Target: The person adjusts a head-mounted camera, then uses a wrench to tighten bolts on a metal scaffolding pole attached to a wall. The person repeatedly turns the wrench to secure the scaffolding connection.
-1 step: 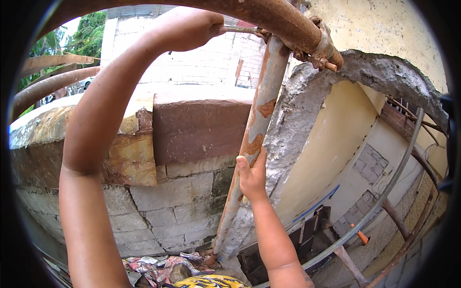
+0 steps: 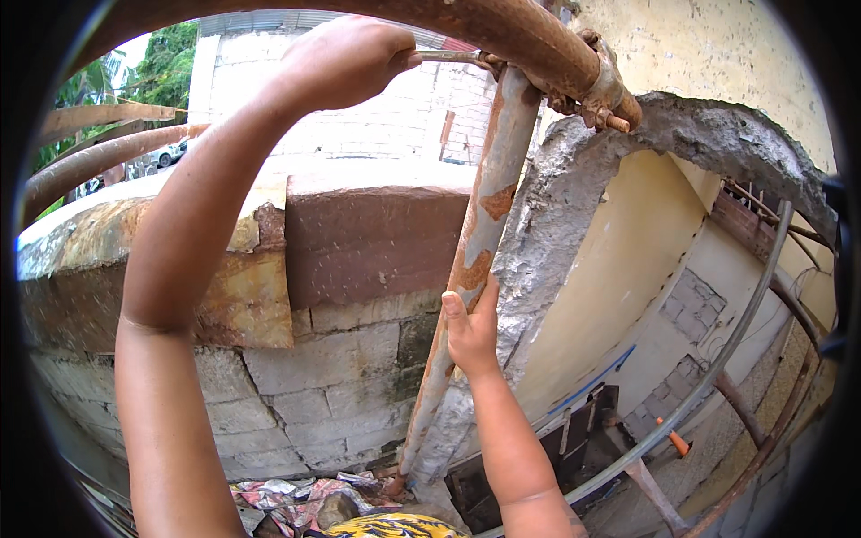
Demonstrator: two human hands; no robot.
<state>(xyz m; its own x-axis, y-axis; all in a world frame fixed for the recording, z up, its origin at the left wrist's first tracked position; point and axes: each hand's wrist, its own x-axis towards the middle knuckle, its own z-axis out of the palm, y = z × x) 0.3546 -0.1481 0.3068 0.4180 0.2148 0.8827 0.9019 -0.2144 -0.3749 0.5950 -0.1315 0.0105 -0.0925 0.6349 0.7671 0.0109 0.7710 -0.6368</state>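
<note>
My left hand (image 2: pixel 348 65) is raised at the top, its fingers closed round the handle of a thin metal wrench (image 2: pixel 447 56). The wrench's far end meets a rusty clamp (image 2: pixel 491 63), where an upright pipe (image 2: pixel 509 134) joins a thick rusty crosspipe (image 2: pixel 502 29). Lower down, my right hand (image 2: pixel 473 336) is wrapped round the upright pipe, thumb on its near left side. The pipe is grey with rust patches and leans, its foot near the ground. A second rusty coupler (image 2: pixel 603 90) with a protruding bolt sits at the crosspipe's right end.
Behind the pipe stands a block wall (image 2: pixel 314 377) with brown metal sheeting (image 2: pixel 377 238) over its top. A broken concrete edge (image 2: pixel 560 206) rises at right. Curved pipes (image 2: pixel 744 332) cross the lower right above a drop. Crumpled sacks (image 2: pixel 314 498) lie by the pipe's foot.
My left hand has dipped slightly, and its forearm has shifted a little to the right. My right hand and the upright pipe have stayed put.
</note>
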